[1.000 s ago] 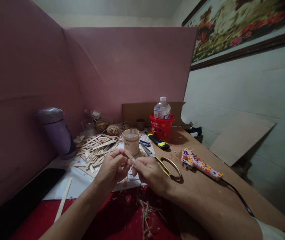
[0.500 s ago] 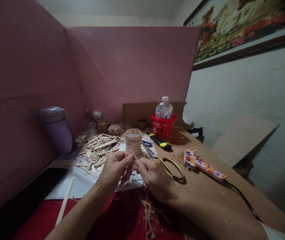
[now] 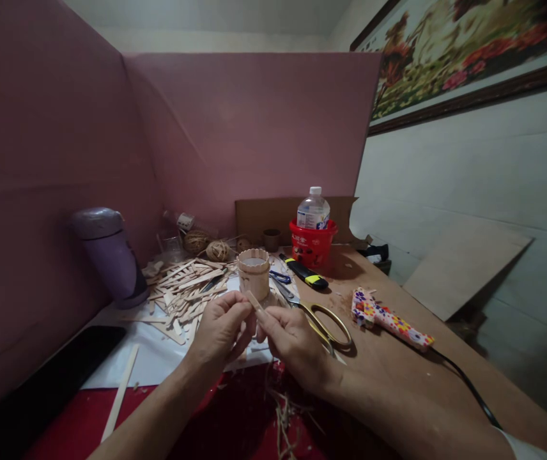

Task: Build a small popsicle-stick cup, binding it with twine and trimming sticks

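Note:
Between my two hands is a short wooden craft stick (image 3: 255, 301), its flat face turned partly toward me. My left hand (image 3: 228, 322) pinches one side of it between thumb and fingers. From the other side, my right hand (image 3: 287, 335) grips it with the thumb on top. Just beyond the fingertips stands a small round cup made of craft sticks (image 3: 254, 275), upright with a scalloped rim. Gold-handled scissors (image 3: 331, 322) lie right of my right hand. A loose pile of craft sticks (image 3: 187, 287) spreads out beyond my left hand.
A purple bottle (image 3: 110, 259) and a black phone-like slab (image 3: 86, 351) are at left. Twine balls (image 3: 217, 250) sit at the back. A red bucket (image 3: 312, 246) holds a plastic bottle (image 3: 313, 209). Nearby lie a utility knife (image 3: 303, 273) and a flower-patterned glue gun (image 3: 391, 319) with a cord.
The craft stick has turned from edge-on so that its flat face shows. Both hands stay close together in nearly the same place. The view has shifted slightly.

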Tool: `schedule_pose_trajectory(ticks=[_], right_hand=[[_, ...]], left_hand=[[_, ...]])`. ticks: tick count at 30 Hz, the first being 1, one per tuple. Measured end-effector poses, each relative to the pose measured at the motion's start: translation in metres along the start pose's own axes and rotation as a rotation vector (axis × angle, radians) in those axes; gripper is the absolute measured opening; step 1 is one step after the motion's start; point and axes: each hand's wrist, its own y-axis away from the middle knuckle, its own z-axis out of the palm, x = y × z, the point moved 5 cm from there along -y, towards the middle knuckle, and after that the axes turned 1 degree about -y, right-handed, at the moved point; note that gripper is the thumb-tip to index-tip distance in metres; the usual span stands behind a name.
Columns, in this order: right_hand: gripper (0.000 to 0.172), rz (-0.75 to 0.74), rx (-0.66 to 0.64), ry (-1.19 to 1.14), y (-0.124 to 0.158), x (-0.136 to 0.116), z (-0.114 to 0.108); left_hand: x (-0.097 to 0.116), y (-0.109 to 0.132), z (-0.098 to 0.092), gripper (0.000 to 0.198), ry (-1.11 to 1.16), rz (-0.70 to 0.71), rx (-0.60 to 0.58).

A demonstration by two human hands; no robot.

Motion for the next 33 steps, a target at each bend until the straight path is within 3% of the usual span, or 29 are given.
schedule_pose_trajectory(ticks=[4,8,11,14,17,26,33], right_hand=[[0.041,0.124,-0.002,-0.279,-0.004,0.01,0.002],[0.038,0.171,0.042,-0.327,-0.006,0.014,0.0],[0.035,0.157,0.058,-0.295,-0.007,0.015,-0.002],[0.035,0.143,0.06,-0.239,-0.007,0.015,-0.004],[0.038,0.127,0.053,-0.158,-0.005,0.014,-0.004],[0.041,-0.052,0.032,0.216,0.001,-0.003,-0.003],[0.036,-0.046,-0.001,0.297,0.002,-0.004,0.0]], left_hand=[[0.004,0.004,0.003,0.029,-0.158,0.051,-0.031],[0.005,0.006,0.003,0.044,-0.249,0.083,-0.034],[0.006,0.004,0.004,0.044,-0.217,0.074,-0.048],[0.009,0.003,0.001,0.03,-0.163,0.057,0.019],[0.01,0.002,0.0,0.03,-0.113,0.016,0.047],[0.005,0.003,0.001,0.03,-0.09,-0.065,-0.006],[-0.002,-0.001,-0.005,0.019,-0.075,-0.123,0.049]])
